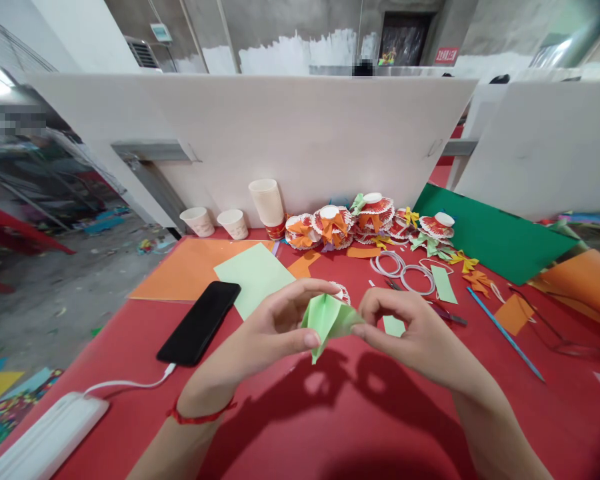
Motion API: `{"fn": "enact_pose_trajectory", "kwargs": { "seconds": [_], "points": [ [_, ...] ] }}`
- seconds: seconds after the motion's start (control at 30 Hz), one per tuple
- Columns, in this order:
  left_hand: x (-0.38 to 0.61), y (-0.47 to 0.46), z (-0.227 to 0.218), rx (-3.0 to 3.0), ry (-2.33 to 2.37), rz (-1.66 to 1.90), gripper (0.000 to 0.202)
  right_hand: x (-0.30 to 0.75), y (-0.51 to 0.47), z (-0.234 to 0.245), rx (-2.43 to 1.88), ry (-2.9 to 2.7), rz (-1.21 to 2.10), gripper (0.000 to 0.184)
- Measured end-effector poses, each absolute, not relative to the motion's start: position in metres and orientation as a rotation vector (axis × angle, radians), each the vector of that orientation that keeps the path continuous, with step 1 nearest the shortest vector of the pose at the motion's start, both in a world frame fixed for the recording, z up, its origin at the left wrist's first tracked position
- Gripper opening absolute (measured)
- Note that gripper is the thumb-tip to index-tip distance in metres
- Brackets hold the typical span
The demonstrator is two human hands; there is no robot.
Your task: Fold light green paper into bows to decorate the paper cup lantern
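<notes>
Between my two hands, above the red tabletop (290, 427), is a folded piece of light green paper (326, 316) with creased, pointed flaps. My left hand (275, 323) grips its left side, thumb in front and fingers curled behind. At the paper's right corner, the thumb and forefinger of my right hand (405, 327) pinch a flap. A small light green paper piece (394, 326) lies under my right hand. Just behind the folded paper, a white scalloped edge of a paper cup piece (341, 292) shows, mostly hidden.
A black phone (200, 323) and white power bank (50, 433) lie left, joined by a cable. Orange (180, 270) and green sheets (255, 273), paper cups (233, 225) and decorated cup crafts (333, 227) stand behind. Tape rings (417, 279), scissors (447, 313) and a blue pencil (505, 333) lie right.
</notes>
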State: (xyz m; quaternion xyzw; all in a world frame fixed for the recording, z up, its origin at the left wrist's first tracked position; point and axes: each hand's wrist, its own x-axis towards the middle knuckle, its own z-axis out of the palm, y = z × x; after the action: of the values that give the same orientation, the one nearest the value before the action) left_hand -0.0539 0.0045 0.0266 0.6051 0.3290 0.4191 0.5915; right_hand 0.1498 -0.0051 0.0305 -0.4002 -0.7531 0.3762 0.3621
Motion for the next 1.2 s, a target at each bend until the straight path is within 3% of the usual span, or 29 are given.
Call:
{"fn": "enact_pose_trajectory", "kwargs": {
  "seconds": [0.17,0.37,0.57,0.7,0.87,0.97,1.07,1.2],
  "points": [
    [-0.057,0.004,0.026,1.371,0.772,0.954,0.05,0.152,-0.001,0.025,-1.1,-1.859,0.75,0.017],
    [-0.055,0.006,0.02,1.392,0.954,0.972,0.029,0.152,0.001,0.019,-1.08,-1.863,0.652,0.016],
    [-0.055,0.01,0.01,1.336,1.124,1.172,0.025,0.151,0.005,0.014,-1.121,-1.933,0.472,0.025],
    [-0.051,0.01,0.009,1.31,1.137,1.221,0.025,0.146,0.008,0.012,-1.106,-1.882,0.499,0.021],
    [-0.041,0.01,0.011,1.324,1.136,1.277,0.051,0.14,0.012,0.01,-1.027,-1.731,0.787,0.01],
    [-0.04,0.009,0.013,1.297,1.055,1.255,0.048,0.141,0.014,0.01,-1.104,-1.596,0.897,0.011],
    [-0.043,0.009,0.016,1.233,1.023,1.246,0.047,0.145,0.017,0.01,-1.142,-1.483,0.996,0.02],
    [-0.053,0.012,0.014,1.145,1.037,1.244,0.037,0.148,0.021,0.01,-0.997,-1.28,1.254,0.054]
  ]
}}
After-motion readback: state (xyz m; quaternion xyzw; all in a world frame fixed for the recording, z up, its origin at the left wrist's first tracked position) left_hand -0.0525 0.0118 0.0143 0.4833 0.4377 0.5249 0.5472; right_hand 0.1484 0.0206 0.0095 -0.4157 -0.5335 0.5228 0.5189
